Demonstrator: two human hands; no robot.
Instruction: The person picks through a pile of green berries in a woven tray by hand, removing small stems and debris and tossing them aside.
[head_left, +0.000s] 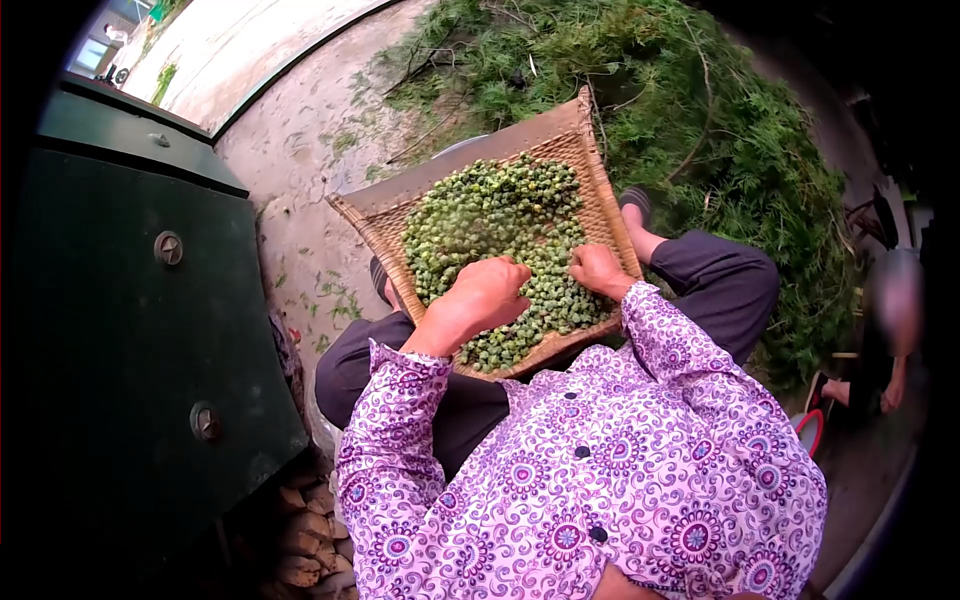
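Observation:
A woven winnowing basket (375,235) rests across my lap, tilted, with its broad flat lip on the far side. Inside lies a thick layer of small round green cones (490,210), some of them darker or yellowish. My left hand (487,291) is over the near middle of this layer, its fingers curled in. Close to the basket's right rim, my right hand (599,269) touches the cones with bent fingers. What either hand pinches, if anything, is hidden.
A large heap of cut green conifer branches (700,130) covers the ground ahead and right. A dark green metal door-like panel (130,300) stands at left, with chopped wood (315,535) below it. Another person's bent arm (895,385) shows at far right.

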